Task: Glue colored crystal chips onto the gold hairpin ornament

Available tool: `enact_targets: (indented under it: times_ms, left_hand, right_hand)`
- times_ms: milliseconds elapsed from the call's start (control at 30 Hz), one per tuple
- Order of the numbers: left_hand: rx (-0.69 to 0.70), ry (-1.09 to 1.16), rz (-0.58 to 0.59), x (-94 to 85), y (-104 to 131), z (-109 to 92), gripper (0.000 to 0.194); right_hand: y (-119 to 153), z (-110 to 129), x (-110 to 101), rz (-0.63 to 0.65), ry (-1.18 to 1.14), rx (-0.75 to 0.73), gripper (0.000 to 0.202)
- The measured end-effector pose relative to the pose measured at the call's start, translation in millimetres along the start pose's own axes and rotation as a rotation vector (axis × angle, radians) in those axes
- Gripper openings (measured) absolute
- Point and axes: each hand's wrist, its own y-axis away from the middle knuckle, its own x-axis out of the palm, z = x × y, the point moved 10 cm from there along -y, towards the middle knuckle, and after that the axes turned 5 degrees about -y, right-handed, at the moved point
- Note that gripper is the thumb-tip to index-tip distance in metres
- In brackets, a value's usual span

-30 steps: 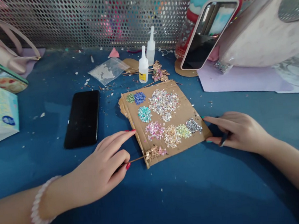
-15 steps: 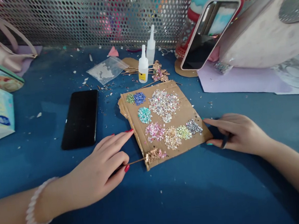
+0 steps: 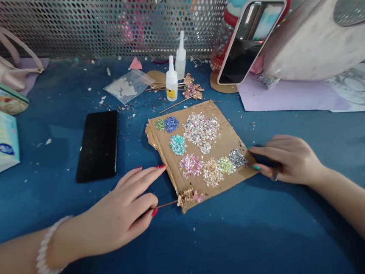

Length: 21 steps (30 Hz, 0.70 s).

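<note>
A square of cardboard (image 3: 206,190) lies on the table, bearing small heaps of sparkling rhinestones (image 3: 201,129) in white, blue, turquoise, pink, champagne, yellow-green, green and grey. My left hand (image 3: 125,210) pinches the thin stem of a gold hairpin (image 3: 185,197), and its flower head with pink bits rests on the board's near left corner. That hand's index fingertip touches the board's left edge. At the right corner, the index finger and thumb of my right hand (image 3: 288,162) are against the cardboard. A slim dark tool, mostly hidden, shows within its curled fingers.
Behind the board stand two glue bottles (image 3: 171,80) beside more gold hairpins (image 3: 191,87). A plastic bag (image 3: 128,86) lies left of them, and a black phone (image 3: 97,146) is at the left. Another phone (image 3: 251,41) leans upright at the back right.
The cardboard has slid slightly toward me and to the right, away from the glue bottles. Both hands stay at its edges; my right thumb has moved up a little. The view has shifted slightly.
</note>
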Motion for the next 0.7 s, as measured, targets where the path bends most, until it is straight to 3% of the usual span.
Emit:
enact_targets:
  times_ms: [200, 500, 700]
  left_hand:
    - [0.065, -0.015, 0.013, -0.6, 0, -2, 0.013]
    - [0.002, 0.046, -0.039, -7.9, -5, 2, 0.014]
    - [0.019, 0.091, -0.048, -8.7, -7, 1, 0.012]
  right_hand:
    - [-1, 4, -2, -0.042, 0.003, -0.033, 0.015]
    - [-5, 10, -11, -0.128, 0.063, -0.062, 0.004]
    - [-9, 12, -25, -0.284, -0.004, 0.046, 0.023]
